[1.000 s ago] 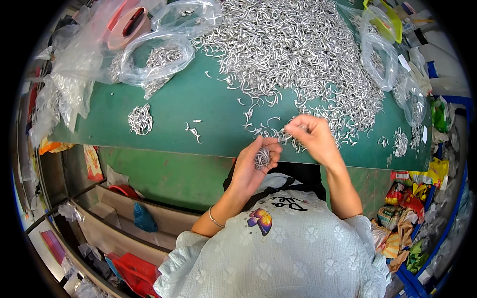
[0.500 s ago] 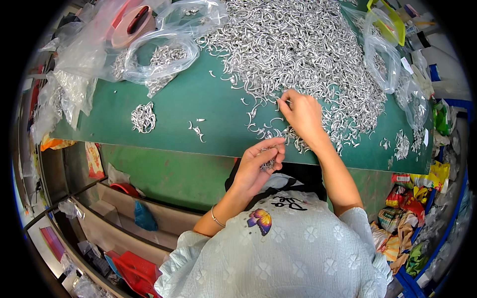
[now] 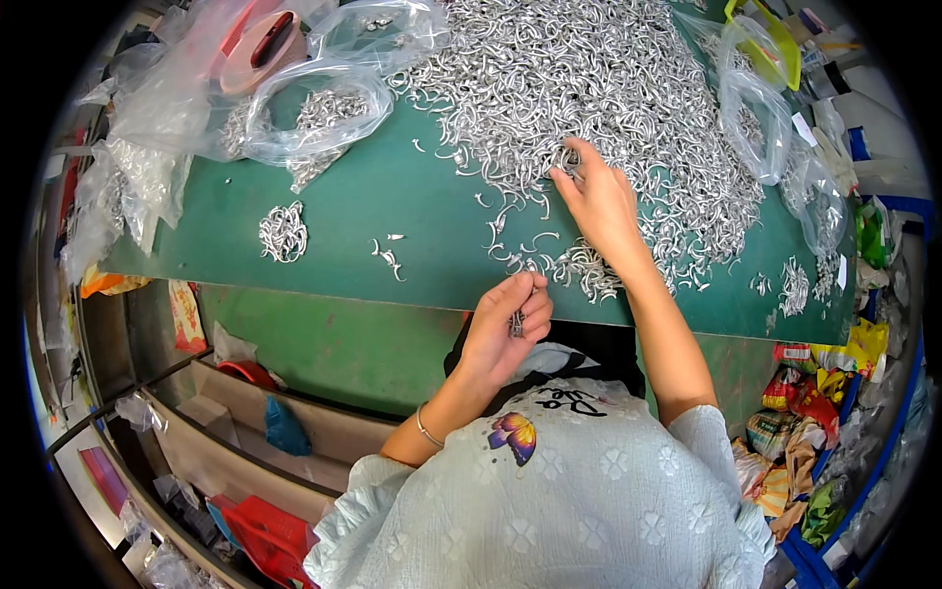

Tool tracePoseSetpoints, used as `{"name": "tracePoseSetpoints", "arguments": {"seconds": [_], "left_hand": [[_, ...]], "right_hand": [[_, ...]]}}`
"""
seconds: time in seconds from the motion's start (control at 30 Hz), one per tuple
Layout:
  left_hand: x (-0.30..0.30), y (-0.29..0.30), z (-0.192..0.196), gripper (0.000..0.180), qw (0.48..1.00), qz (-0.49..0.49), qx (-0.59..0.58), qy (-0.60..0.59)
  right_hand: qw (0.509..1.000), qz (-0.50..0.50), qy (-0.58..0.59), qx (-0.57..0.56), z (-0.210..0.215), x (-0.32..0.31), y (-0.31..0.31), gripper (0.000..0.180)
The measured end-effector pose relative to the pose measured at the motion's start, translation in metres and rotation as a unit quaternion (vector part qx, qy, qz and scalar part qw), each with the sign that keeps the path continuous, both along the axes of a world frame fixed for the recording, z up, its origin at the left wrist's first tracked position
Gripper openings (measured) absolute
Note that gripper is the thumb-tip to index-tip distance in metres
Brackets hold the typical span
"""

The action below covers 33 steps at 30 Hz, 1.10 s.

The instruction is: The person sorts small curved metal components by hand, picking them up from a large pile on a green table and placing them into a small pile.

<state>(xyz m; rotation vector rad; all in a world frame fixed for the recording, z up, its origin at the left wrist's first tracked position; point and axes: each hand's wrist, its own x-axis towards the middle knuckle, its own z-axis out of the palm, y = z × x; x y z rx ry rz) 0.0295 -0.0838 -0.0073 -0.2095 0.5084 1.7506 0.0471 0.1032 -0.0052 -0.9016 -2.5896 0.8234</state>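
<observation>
A large heap of small curved silver metal hooks covers the far part of the green table. My right hand reaches into the near edge of the heap, fingertips pinching at hooks. My left hand hovers by the table's front edge, closed around a small bunch of the same metal hooks. A small separate cluster of hooks lies at the left of the table, and a few loose ones sit in the middle.
Clear plastic bags with more metal pieces lie at the back left, others at the back right. A shelf with red and blue items sits below the table at left. Coloured packets pile at the right.
My right hand has moved away from my left hand and farther up into the heap. My left hand has dropped slightly toward the table's front edge, still holding its bunch.
</observation>
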Motion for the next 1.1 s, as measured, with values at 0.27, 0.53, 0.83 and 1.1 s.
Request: {"name": "tracePoseSetpoints", "arguments": {"seconds": [0.27, 0.53, 0.83, 1.1], "left_hand": [[-0.001, 0.003, 0.004, 0.036, 0.998, 0.039, -0.01, -0.042], [-0.001, 0.003, -0.001, 0.033, 0.999, 0.019, -0.037, -0.012], [-0.002, -0.001, -0.001, 0.032, 0.999, -0.001, -0.038, -0.028], [0.0, 0.002, 0.0, 0.032, 0.999, -0.001, -0.049, -0.016]], "right_hand": [[0.989, 0.084, -0.106, 0.058, 0.014, 0.023, -0.02, 0.023], [1.0, -0.016, -0.026, 0.006, 0.009, 0.02, 0.006, 0.034], [0.987, 0.082, -0.137, 0.024, 0.017, 0.035, -0.015, 0.029], [0.994, 0.006, -0.097, -0.046, 0.042, 0.033, -0.006, 0.028]]}}
